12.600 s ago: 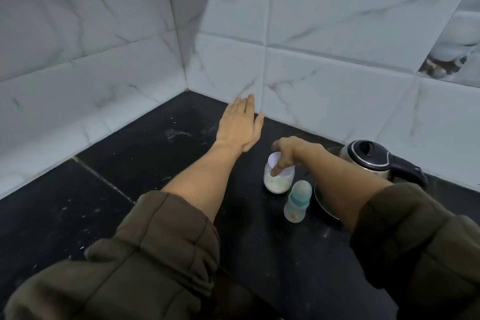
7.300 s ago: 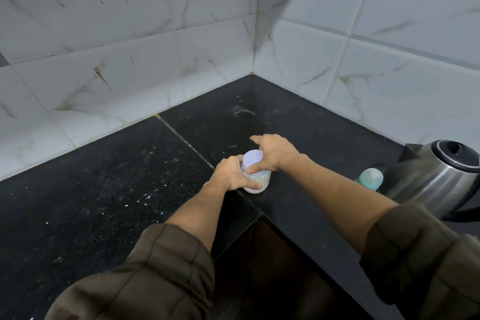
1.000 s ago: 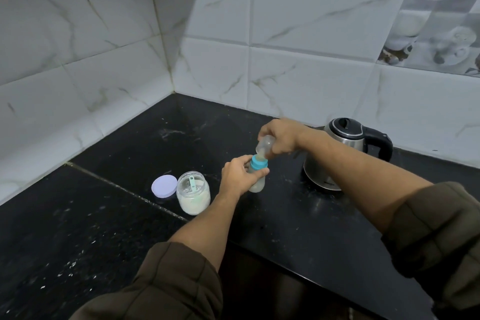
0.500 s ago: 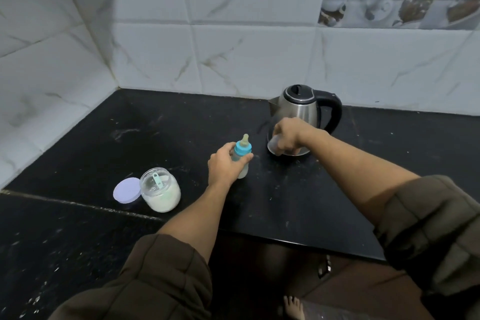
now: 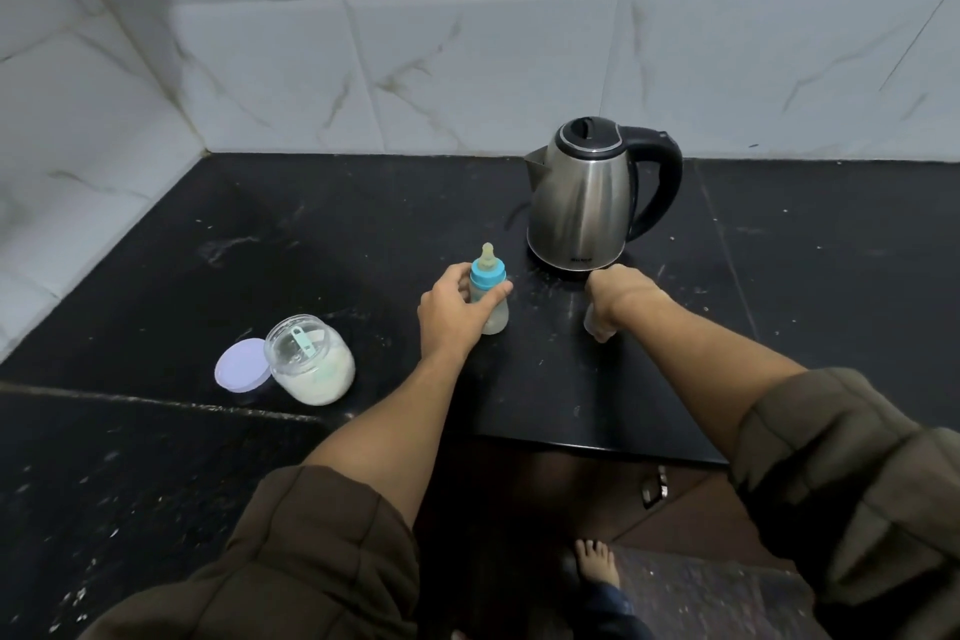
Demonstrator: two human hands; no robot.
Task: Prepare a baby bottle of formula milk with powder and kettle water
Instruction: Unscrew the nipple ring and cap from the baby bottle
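Observation:
A small baby bottle with a blue collar and bare teat stands upright on the black counter. My left hand is wrapped around its body. My right hand is closed over the bottle's clear cap, which touches the counter just in front of the steel kettle. An open glass jar of white powder, with a pale green scoop inside, sits to the left. Its lilac lid lies beside it.
White marble-look tiled walls meet in a corner at the back left. The counter's front edge runs below my arms, with the floor and a bare foot beneath. The kettle's black handle points right.
The clear cap came off the bottle's teat in my right hand, which carried it down to the counter in front of the kettle. My left hand stays on the bottle.

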